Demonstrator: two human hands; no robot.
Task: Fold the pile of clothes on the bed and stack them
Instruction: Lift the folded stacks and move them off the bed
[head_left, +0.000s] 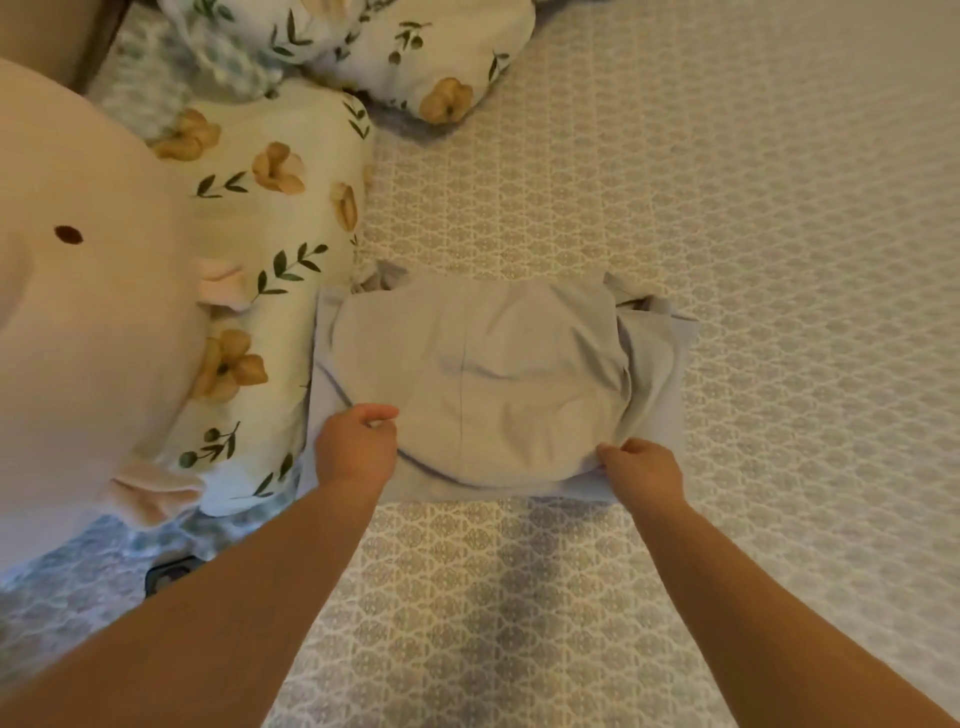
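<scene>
While seen from the head camera: a pale grey, soft cotton garment, folded to a rough rectangle, flat on the bed with the grey-and-cream lattice-patterned cover, just beside the pillows. Rounded upper layer over a wider lower layer; crumpled fabric poking out at the far left and far right corners, so not a tidy fold yet. Whether one garment or two stacked, impossible to tell.

Left hand clenched on the near left edge of the grey fabric, fingers curled and pinching the hem. Right hand likewise pinching the near right edge, thumb and fingers closed on the cloth. Both forearms stretched out from the bottom of the view.

Progress, as a judgement: probably late in the task, or at least late for this item. No loose pile of unfolded clothes anywhere in view, and no separate stack either. Likely left: squaring the stray corners, one last fold or a shift into place. Anything outside the view unknown.

Around: white pillows printed with tan flowers and green leaves, touching the garment's left side; a large pale pink plush toy with a dark dot eye at far left; a small dark object near the left forearm, unidentifiable. Pillows crowding the left edge; open bed to the right.
</scene>
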